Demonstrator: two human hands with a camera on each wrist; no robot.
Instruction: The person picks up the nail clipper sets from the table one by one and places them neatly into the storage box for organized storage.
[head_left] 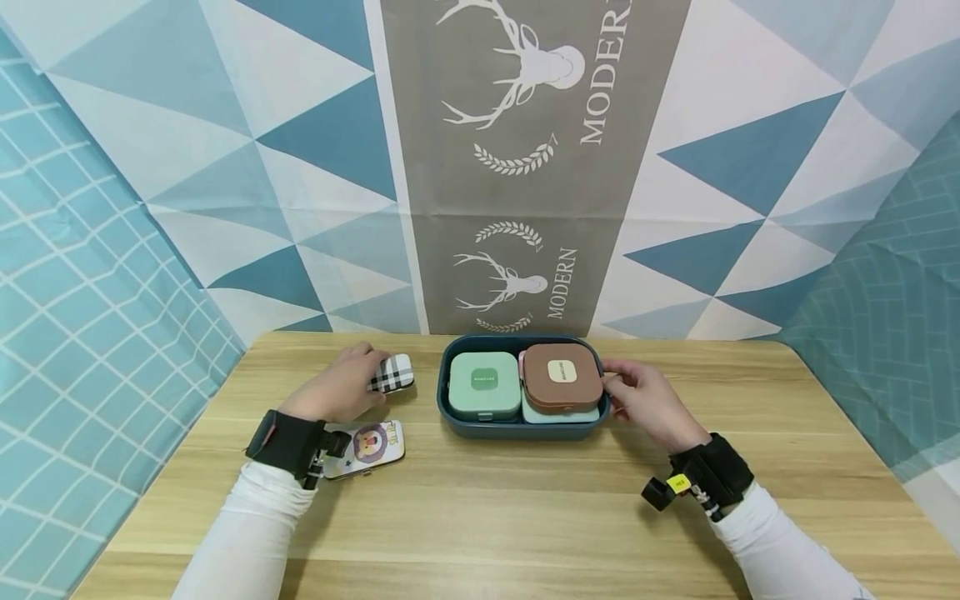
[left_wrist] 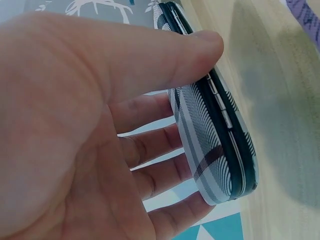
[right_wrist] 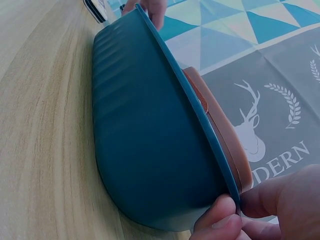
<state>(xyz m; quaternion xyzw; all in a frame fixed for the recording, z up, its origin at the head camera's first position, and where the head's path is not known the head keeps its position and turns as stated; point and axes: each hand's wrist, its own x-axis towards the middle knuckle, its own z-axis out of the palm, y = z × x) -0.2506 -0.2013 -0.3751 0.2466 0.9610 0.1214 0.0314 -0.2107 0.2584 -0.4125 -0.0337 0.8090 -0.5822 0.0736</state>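
My left hand (head_left: 343, 385) grips a black-and-white plaid hinged case (head_left: 392, 373), left of a dark blue basket (head_left: 495, 431). In the left wrist view the thumb lies across the hinged edge of the case and the fingers are behind it. My right hand (head_left: 651, 404) pinches the right-hand rim of the basket, as the right wrist view shows. Inside the basket, a mint green case (head_left: 484, 387) is on the left. On the right a brown case (head_left: 562, 392) lies on top of a pale mint case (head_left: 561, 416), with a bit of pink beside them.
A white case with a cartoon lion (head_left: 381, 445) lies on the wooden table (head_left: 495, 517), close to the left wrist. Behind the table hangs a patterned cloth (head_left: 517, 183); more cloth, blue with a grid, covers the left side (head_left: 67, 317).
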